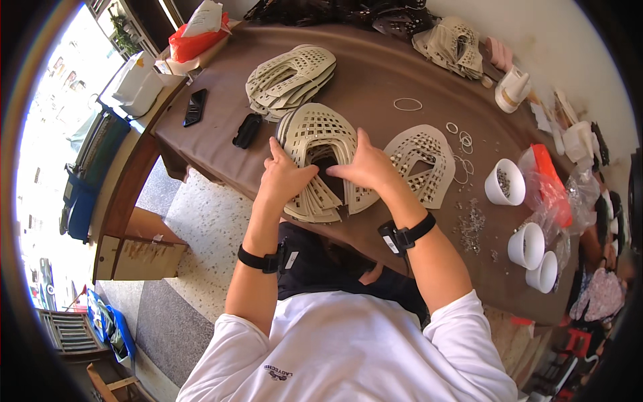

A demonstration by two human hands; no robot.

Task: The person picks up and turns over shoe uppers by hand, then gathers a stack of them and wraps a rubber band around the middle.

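A thick stack of cream perforated shoe uppers (321, 124) stands near the table's front edge, fanned out at its lower ends. My left hand (284, 173) grips its left side, thumb over the inner opening and fingers round the outer edge. Opposite it, my right hand (367, 164) clasps the right side, thumb inside the U-shaped gap. Just right of the stack lies another cream upper (439, 157) with small shiny studs in some holes. Behind, a looser pile of uppers (291, 74) rests on the brown tablecloth (375, 67).
Rubber bands (408, 98) and loose metal studs (472, 228) lie to the right. Near them are a white cup of studs (499, 191) and two more white cups. A black phone (195, 107) and small black case (248, 130) lie left. More uppers (445, 47) are piled far right.
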